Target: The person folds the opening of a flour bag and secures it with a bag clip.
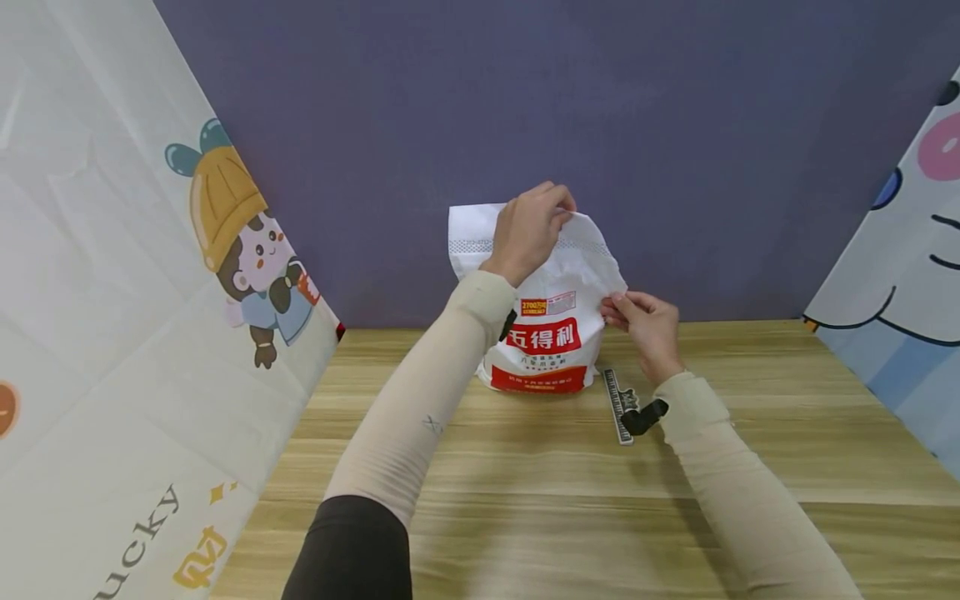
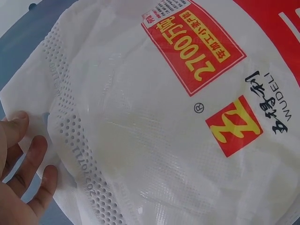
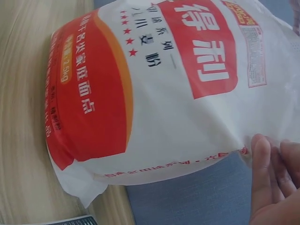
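The left hand (image 1: 527,233) had its grip curled over the top edge of a white Wudeli wheat-flour bag (image 1: 551,275), at the bag's twelve o'clock; from its own wrist, thumb and fingertips showed at that edge, just outside a perforated band (image 2: 75,131). The right hand (image 1: 651,329) was pinching a side edge of the same bag at three o'clock, thumb set against fingers, so both grips were grasping it.

The bag stood upright on the wood-grain desk (image 1: 525,517), roughly twelve o'clock from the person, with its red-printed front facing the wearer. Whether its mouth was open could not be told.

The step in hand looked like steadying the bag and handling its top and side edges. To judge by the uneven, slanting top, the next move called for a firm pinch at both edges and an even pull, gentle enough to keep the bag standing.

At the bag's five o'clock, near its base but apart from it, a piano-keyboard-patterned clip (image 1: 617,404) lay on the desk, untouched by either grip. Farther out, a blue-grey panel (image 1: 675,125) rose at twelve, with cartoon-printed sheets at ten (image 1: 90,250) and two (image 1: 900,333).
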Motion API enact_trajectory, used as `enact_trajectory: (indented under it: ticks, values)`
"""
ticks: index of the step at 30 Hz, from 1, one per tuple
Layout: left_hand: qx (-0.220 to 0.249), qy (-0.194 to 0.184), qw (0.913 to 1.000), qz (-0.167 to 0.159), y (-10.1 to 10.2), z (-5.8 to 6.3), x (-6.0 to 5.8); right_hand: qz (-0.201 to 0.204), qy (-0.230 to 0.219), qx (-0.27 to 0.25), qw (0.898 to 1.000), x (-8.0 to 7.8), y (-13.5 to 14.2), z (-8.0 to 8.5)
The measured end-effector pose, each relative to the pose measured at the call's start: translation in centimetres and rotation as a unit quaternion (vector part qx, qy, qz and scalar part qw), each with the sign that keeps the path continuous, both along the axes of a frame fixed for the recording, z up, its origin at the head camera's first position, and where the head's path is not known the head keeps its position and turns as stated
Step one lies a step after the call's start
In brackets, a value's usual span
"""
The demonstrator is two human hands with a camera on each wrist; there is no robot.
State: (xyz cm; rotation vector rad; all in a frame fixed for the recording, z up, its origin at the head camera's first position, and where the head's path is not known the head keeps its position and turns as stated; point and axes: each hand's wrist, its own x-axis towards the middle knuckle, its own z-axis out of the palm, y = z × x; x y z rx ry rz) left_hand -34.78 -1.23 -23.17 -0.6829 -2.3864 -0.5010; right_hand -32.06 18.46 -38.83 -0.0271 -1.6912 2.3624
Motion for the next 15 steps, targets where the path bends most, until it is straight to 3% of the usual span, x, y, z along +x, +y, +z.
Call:
enact_trajectory:
  ticks: [7,15]
  values:
    - [0.006,0.001,1.0000,0.003,-0.08,0.08,-0.06,-0.021,0.037,0.011,0.999,-0.06,-0.29,-0.44]
    - [0.011,0.002,0.9999,0.003,-0.27,-0.06,-0.23,-0.042,0.040,0.018,0.998,-0.04,-0.76,-0.50]
